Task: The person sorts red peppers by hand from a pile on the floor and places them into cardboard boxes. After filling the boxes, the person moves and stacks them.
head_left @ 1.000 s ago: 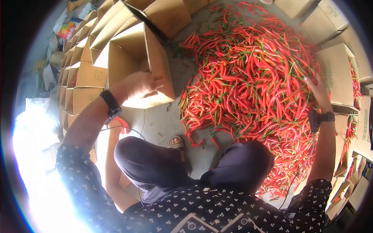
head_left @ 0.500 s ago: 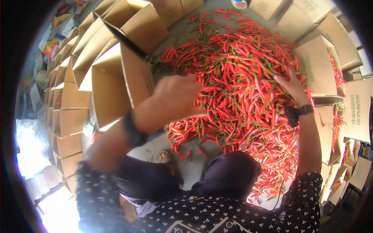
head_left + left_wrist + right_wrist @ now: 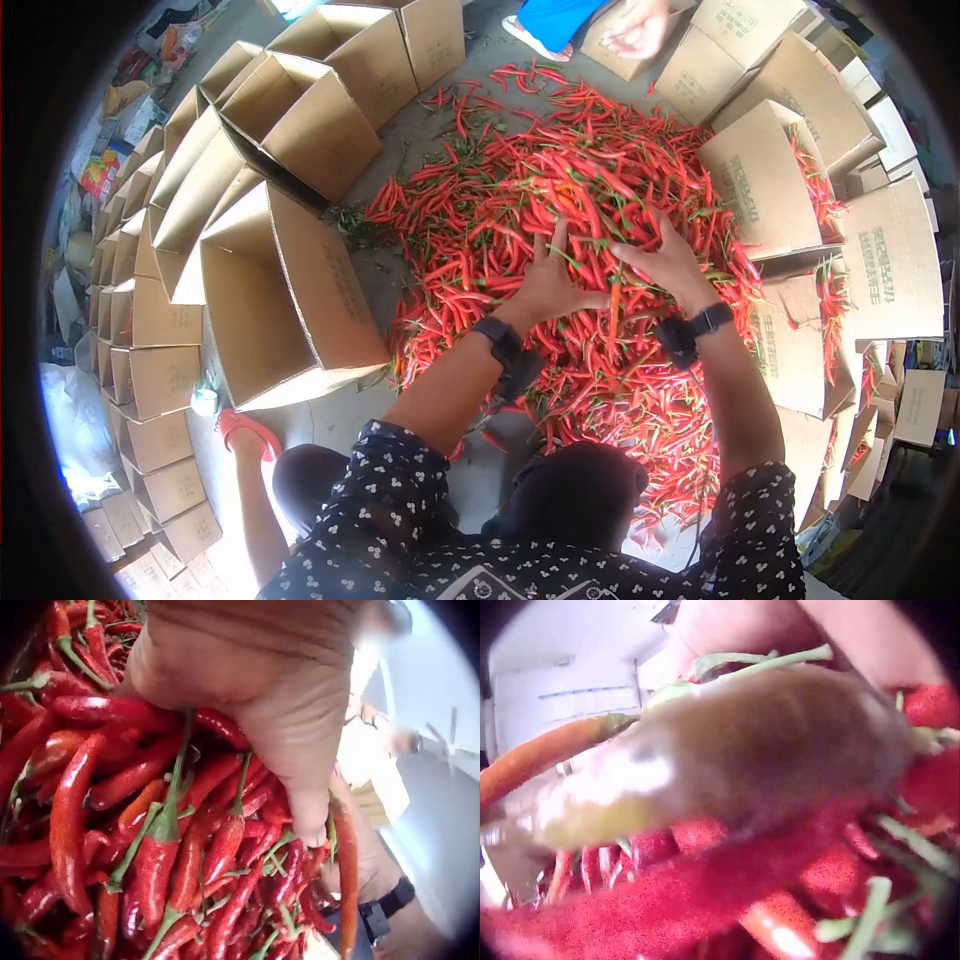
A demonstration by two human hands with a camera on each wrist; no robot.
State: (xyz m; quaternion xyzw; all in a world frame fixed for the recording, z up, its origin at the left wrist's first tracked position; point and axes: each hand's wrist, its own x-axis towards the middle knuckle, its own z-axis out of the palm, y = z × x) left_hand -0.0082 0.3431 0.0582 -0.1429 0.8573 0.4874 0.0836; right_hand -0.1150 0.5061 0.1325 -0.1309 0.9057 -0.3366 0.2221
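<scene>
I had both hands in one large heap of red chili peppers [image 3: 590, 185], its pods too many to count, with my left hand [image 3: 548, 287] near the middle and my right hand [image 3: 668, 265] at about three o'clock from it. Each hand was spread wide, thumb held away from the fingers, the two apart with chilies between them; I could not tell whether any pod was pinched. From the left wrist, my thumb pointed down among the pods, and one long orange-red chili [image 3: 346, 870] hung just beside its tip. From the right wrist, one brownish-green chili [image 3: 765, 746] lay blurred right before the lens, with one orange chili [image 3: 555, 757] at its ten o'clock. I wore two wristbands, one on each arm. At the heap's nine o'clock stood one lidless carton [image 3: 325, 285], with more than ten other cartons beyond it. At two and four o'clock stood two cartons, the upper one [image 3: 750, 195] and the lower one [image 3: 785, 325], both showing chilies inside. At twelve o'clock I saw one blue trouser leg [image 3: 560, 18] and one other person's hand [image 3: 637, 30]; at eight, one red slipper [image 3: 250, 434].
</scene>
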